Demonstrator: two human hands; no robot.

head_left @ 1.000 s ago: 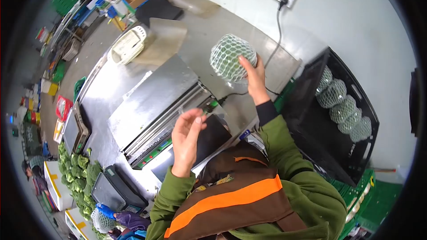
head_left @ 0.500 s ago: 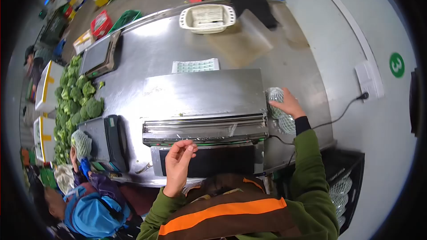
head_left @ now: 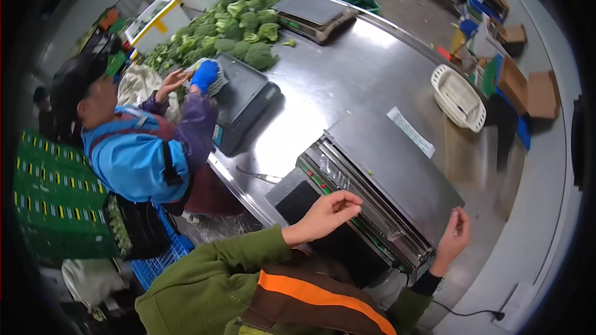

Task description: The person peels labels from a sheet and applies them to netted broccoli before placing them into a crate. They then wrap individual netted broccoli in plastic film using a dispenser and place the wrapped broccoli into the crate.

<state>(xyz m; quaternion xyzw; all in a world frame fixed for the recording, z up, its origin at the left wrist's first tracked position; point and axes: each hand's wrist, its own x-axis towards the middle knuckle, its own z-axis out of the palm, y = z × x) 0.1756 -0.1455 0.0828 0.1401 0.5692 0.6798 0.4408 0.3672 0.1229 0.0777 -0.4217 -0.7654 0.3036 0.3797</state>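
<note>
My left hand [head_left: 326,216] is over the near edge of the wrapping machine [head_left: 397,174], its thumb and fingers drawn together; whatever may be between them is too small to make out. Beyond the machine's right end my right hand [head_left: 452,242] is raised with fingers curled in, and their contents cannot be seen. White netting [head_left: 440,285] shows in part by my right wrist. The machine has a flat steel top, metal rollers and a dark plate [head_left: 302,201] along its near side. On its far side lies a printed label sheet [head_left: 410,131].
At the left a co-worker with a blue glove [head_left: 205,76] handles netted produce at a scale [head_left: 239,96]. Broccoli [head_left: 233,22] is heaped behind, beside a second scale [head_left: 315,9]. A knife-like tool [head_left: 264,177] lies near the table edge. A white basket [head_left: 458,98] stands at the far right.
My view has swung left, bringing the co-worker and broccoli further into sight. My right hand has come up off the netted packs. My left hand keeps its pinched shape.
</note>
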